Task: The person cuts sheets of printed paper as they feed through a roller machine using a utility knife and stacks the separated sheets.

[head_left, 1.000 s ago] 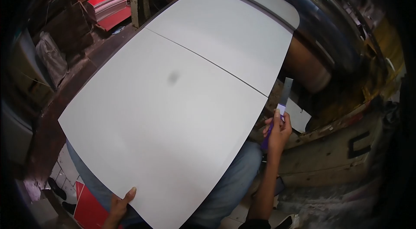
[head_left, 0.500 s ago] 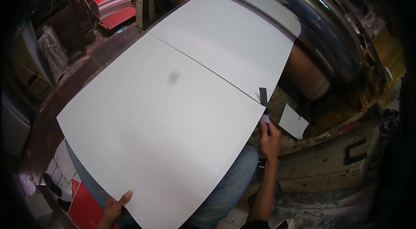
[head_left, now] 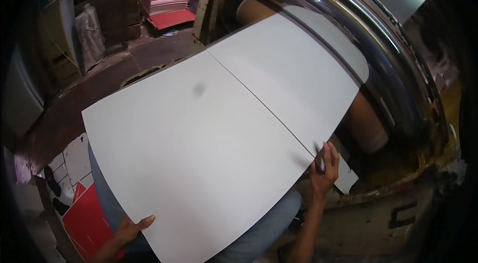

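Observation:
A large white sheet (head_left: 199, 153) spreads over my lap. It meets or overlaps another white sheet (head_left: 294, 64), which runs up to a shiny metal roller, along a thin dark line. My left hand (head_left: 133, 229) grips the near left edge of the sheet, thumb on top and fingers hidden beneath. At the right end of the dark line is my right hand (head_left: 326, 171), fingers raised beside the edge. A small dark knife (head_left: 321, 165) sits between its thumb and fingers, mostly covered; its blade is blurred.
The metal roller (head_left: 393, 68) curves across the upper right, with a brown roll (head_left: 366, 123) below it. Stacked red and white sheets (head_left: 168, 1) stand at the back left. Red sheets (head_left: 89, 218) lie low on the left. A small white piece (head_left: 346, 176) rests behind my right hand.
The view has turned, so the sheets and roller appear shifted. My right hand's fingers have spread up along the sheet's edge, and the knife blade shows less. My left hand keeps its hold.

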The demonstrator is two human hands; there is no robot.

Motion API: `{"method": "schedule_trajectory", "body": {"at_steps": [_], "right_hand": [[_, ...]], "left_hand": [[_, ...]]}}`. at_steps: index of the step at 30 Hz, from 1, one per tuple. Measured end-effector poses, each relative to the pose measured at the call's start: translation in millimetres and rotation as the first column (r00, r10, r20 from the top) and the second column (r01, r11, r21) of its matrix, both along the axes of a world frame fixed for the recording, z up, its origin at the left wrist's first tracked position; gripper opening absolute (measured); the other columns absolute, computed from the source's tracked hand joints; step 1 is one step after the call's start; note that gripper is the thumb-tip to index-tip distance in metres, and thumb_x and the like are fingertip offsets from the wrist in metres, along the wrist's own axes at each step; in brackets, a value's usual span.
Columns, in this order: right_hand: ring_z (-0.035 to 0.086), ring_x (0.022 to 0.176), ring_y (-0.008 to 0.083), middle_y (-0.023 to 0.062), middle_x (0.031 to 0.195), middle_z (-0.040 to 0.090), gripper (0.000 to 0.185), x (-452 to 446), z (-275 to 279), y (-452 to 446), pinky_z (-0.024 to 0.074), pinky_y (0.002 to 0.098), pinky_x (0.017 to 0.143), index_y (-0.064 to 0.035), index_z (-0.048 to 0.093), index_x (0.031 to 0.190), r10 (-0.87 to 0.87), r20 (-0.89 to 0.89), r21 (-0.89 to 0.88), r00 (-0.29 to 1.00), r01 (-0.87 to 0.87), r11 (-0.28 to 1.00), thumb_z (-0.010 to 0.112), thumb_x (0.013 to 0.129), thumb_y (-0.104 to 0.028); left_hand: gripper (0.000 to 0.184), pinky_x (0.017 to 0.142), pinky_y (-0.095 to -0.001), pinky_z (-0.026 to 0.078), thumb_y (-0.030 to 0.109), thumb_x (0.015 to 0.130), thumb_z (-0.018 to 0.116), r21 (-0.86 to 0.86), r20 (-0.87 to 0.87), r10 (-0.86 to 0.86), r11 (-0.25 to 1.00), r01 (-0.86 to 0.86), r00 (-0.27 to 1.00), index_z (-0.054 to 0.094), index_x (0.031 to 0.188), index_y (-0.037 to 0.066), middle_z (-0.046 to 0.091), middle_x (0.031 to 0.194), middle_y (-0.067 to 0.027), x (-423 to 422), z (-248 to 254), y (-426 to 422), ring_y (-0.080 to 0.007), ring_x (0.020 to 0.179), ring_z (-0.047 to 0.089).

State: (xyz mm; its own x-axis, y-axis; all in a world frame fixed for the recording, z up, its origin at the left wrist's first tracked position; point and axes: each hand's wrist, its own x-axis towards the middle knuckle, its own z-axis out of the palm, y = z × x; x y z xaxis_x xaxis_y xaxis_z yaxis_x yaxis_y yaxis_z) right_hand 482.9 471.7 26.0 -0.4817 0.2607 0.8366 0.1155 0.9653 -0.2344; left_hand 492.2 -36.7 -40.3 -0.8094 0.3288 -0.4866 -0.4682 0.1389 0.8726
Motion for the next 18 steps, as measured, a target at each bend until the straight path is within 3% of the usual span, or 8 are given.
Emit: {"method": "schedule_trajectory", "body": {"at_steps": [3, 6, 10, 11, 12, 14, 16, 18], "right_hand": [[0.06, 0.112, 0.0285, 0.0152, 0.126, 0.058, 0.05, -7.1, 1.3, 11.7, 0.0519, 0.0337, 0.086, -0.0064, 0.065, 0.115, 0.254, 0.299, -0.011, 0.92, -0.263, 0.965, 0.058, 0.069, 0.014], [0.064, 0.105, 0.0284, 0.0153, 0.114, 0.065, 0.044, -8.6, 8.3, 10.4, 0.0524, 0.033, 0.083, -0.0059, 0.068, 0.108, 0.285, 0.312, -0.057, 0.906, -0.282, 0.958, 0.058, 0.07, 0.012], [0.068, 0.094, 0.0246, 0.016, 0.1, 0.069, 0.023, -10.9, 21.2, 1.4, 0.0525, 0.0301, 0.079, -0.0031, 0.07, 0.102, 0.248, 0.209, -0.111, 0.946, -0.229, 0.967, 0.065, 0.08, 0.001], [0.069, 0.092, 0.0257, 0.0151, 0.097, 0.07, 0.025, -12.1, 29.9, -6.6, 0.0528, 0.0318, 0.079, 0.0008, 0.07, 0.099, 0.221, 0.138, -0.118, 0.965, -0.206, 0.971, 0.061, 0.077, 0.008], [0.068, 0.086, 0.0204, 0.0131, 0.093, 0.071, 0.015, -14.7, 32.2, -3.4, 0.0521, 0.0306, 0.076, 0.003, 0.07, 0.098, 0.261, 0.02, -0.084, 0.965, -0.259, 0.962, 0.061, 0.088, -0.004], [0.067, 0.086, 0.0198, 0.0107, 0.092, 0.071, 0.017, -15.7, 45.7, 2.6, 0.0514, 0.031, 0.078, 0.0061, 0.068, 0.1, 0.127, -0.094, -0.186, 0.987, -0.142, 0.972, 0.059, 0.09, -0.005], [0.061, 0.065, 0.013, 0.0054, 0.081, 0.068, 0.019, -24.0, 46.2, 33.5, 0.0492, 0.0263, 0.062, 0.0066, 0.068, 0.098, -0.016, -0.345, -0.102, 0.938, -0.021, 0.995, 0.061, 0.091, -0.009], [0.055, 0.054, 0.0239, 0.0076, 0.065, 0.062, 0.024, -29.0, 81.8, -2.3, 0.0455, 0.0351, 0.053, 0.0014, 0.07, 0.077, -0.292, -0.422, -0.543, 0.859, 0.018, 0.839, 0.073, 0.082, -0.022]], "left_hand": [[0.064, 0.092, -0.0386, 0.044, 0.032, 0.082, 0.072, 0.035, -0.064, 0.025, 0.999, -0.023, 0.998, 0.044, 0.126, -0.005, 0.055, 0.118, -0.0161, 2.7, 8.2, 3.8, -0.0256, 0.109, 0.053], [0.066, 0.092, -0.0387, 0.044, 0.034, 0.081, 0.073, -0.007, -0.055, 0.04, 0.999, -0.04, 0.998, 0.044, 0.126, -0.004, 0.055, 0.118, -0.017, 6.0, 2.7, -2.0, -0.0261, 0.109, 0.054], [0.07, 0.092, -0.0397, 0.045, 0.035, 0.078, 0.075, -0.048, -0.064, 0.111, 0.992, -0.115, 0.992, 0.044, 0.128, -0.003, 0.057, 0.115, -0.0168, 7.5, -27.4, -30.6, -0.0269, 0.108, 0.055], [0.071, 0.091, -0.04, 0.046, 0.034, 0.077, 0.076, -0.111, -0.125, 0.127, 0.984, -0.141, 0.984, 0.044, 0.128, -0.003, 0.058, 0.113, -0.0165, 2.7, -34.9, -39.2, -0.027, 0.107, 0.056], [0.066, 0.089, -0.0394, 0.048, 0.026, 0.076, 0.078, -0.089, -0.075, 0.219, 0.97, -0.225, 0.973, 0.046, 0.126, -0.003, 0.059, 0.111, -0.0153, -7.6, -5.8, -49.7, -0.0259, 0.103, 0.058], [0.061, 0.085, -0.0374, 0.051, 0.014, 0.077, 0.075, 0.047, -0.016, 0.413, 0.91, -0.412, 0.911, 0.044, 0.127, -0.002, 0.06, 0.111, -0.0126, -8.8, -1.0, -101.8, -0.0231, 0.1, 0.06], [0.056, 0.082, -0.0368, 0.051, 0.014, 0.083, 0.069, -0.052, -0.109, 0.582, 0.807, -0.589, 0.806, 0.042, 0.129, 0.0, 0.059, 0.109, -0.0118, -0.3, 9.3, -161.1, -0.0227, 0.095, 0.06], [0.056, 0.082, -0.0369, 0.049, 0.022, 0.087, 0.065, -0.079, -0.169, 0.57, 0.805, -0.587, 0.804, 0.04, 0.132, -0.001, 0.055, 0.115, -0.0138, 14.7, 17.9, -211.9, -0.023, 0.097, 0.057]]}}
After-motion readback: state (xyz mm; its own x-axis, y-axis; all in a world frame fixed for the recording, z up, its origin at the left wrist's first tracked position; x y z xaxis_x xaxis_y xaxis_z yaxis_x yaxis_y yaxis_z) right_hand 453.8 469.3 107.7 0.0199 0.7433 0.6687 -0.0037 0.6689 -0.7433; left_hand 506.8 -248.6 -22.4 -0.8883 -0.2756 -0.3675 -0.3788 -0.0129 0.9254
